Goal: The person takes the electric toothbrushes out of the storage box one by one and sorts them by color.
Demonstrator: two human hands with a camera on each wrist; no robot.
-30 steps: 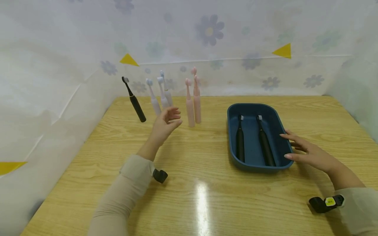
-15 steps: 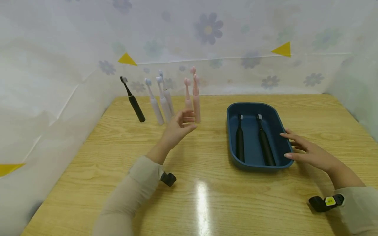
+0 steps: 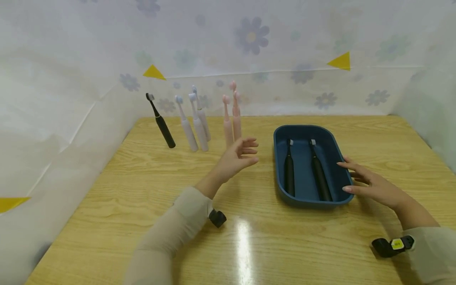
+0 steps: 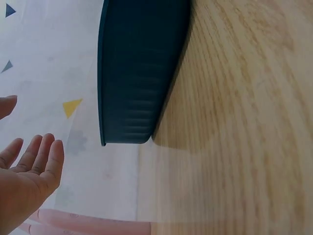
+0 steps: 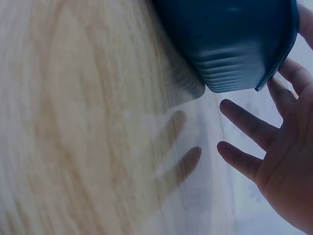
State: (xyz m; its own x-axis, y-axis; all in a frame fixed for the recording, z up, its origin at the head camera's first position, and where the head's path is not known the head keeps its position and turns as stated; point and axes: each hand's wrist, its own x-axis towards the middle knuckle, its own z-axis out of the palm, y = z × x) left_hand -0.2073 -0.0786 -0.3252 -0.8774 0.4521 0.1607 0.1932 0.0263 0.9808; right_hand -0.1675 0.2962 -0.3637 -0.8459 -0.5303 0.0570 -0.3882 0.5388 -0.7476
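Note:
My left hand [image 3: 238,157] is in the air in front of the pink electric toothbrushes [image 3: 228,128], its fingers relaxed and holding nothing. It partly covers their lower ends in the head view. In the left wrist view the palm [image 4: 24,183] shows bare, with pink handles [image 4: 98,226] below it. My right hand [image 3: 374,187] rests spread at the right side of a dark blue bin [image 3: 303,170]. In the right wrist view some fingertips touch the bin's rim and others [image 5: 247,122] stand free. Two black toothbrushes [image 3: 289,174] lie in the bin, heads away from me.
A black toothbrush [image 3: 165,130] stands upright at the back left of the wooden table [image 3: 142,198]. Three pale white toothbrushes [image 3: 189,132] with bluish heads stand between it and the pink ones. A flowered white cloth [image 3: 285,91] hangs behind the table.
My left hand has moved right, from before the white toothbrushes past the pink ones toward the bin, holding nothing throughout. The right hand, bin and toothbrushes have stayed put.

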